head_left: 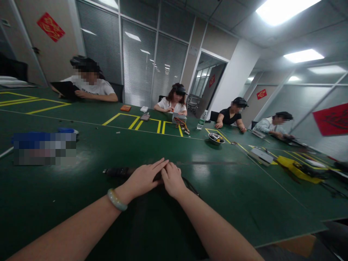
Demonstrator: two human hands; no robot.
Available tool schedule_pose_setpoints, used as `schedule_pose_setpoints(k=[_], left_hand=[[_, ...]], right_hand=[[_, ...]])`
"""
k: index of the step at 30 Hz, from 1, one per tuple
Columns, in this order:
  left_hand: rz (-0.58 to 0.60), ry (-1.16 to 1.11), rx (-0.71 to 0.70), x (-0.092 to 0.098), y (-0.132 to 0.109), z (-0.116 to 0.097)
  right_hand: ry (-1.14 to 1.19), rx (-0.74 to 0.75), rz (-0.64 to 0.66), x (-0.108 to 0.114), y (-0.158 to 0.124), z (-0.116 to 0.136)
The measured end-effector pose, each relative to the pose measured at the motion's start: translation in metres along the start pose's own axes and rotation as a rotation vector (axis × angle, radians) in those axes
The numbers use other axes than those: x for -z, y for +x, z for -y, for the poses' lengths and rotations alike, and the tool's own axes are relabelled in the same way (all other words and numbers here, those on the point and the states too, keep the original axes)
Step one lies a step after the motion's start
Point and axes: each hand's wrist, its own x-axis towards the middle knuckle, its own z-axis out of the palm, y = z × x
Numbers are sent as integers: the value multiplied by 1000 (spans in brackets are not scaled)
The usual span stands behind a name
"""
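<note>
Black elongated object, dim, under left hand, right hand; grip state unclear.

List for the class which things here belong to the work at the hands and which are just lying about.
At the hands:
left hand
right hand
dark elongated object

Lying about:
steel bowl
plastic water bottle
yellow object
</note>
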Motion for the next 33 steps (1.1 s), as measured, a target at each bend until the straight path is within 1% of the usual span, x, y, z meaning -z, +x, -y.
schedule_pose_setpoints(k=[4, 7, 9, 11, 14, 19, 21, 23, 25, 28, 30, 33], left_hand=[[18, 28, 20, 1, 0, -2], [15, 14, -22, 2, 0, -2], [15, -4, -29, 2, 1, -2], [22, -18, -18, 3, 0, -2], [41, -18, -5, 4, 0, -2], [61, -4, -6, 7, 0, -5], [72, -4, -5, 9, 1, -6], [83, -2, 2, 10, 2, -7], [97, -2, 5, 13, 2, -6], [132, -16, 19, 21, 0, -2], [157, -21, 37, 26, -2, 2], [169, -9, 50, 33, -5, 5]], right_hand=[[-120, -135, 27, 20, -46, -13], [-281, -226, 16, 24, -84, -32], [-354, -269, -29, 25, -100, -46], [-362, -284, -48, 28, -104, -61], [-301, -195, -4, 40, -91, -80], [-233, -62, 48, 69, -46, -115], [-195, -9, 85, 74, -29, -125], [-155, 0, 101, 73, -13, -129], [-140, -44, 95, 66, -1, -127], [-158, -95, 73, 51, 10, -113], [-198, -103, 25, 43, 11, -99], [-286, -99, -36, 35, 6, -76]])
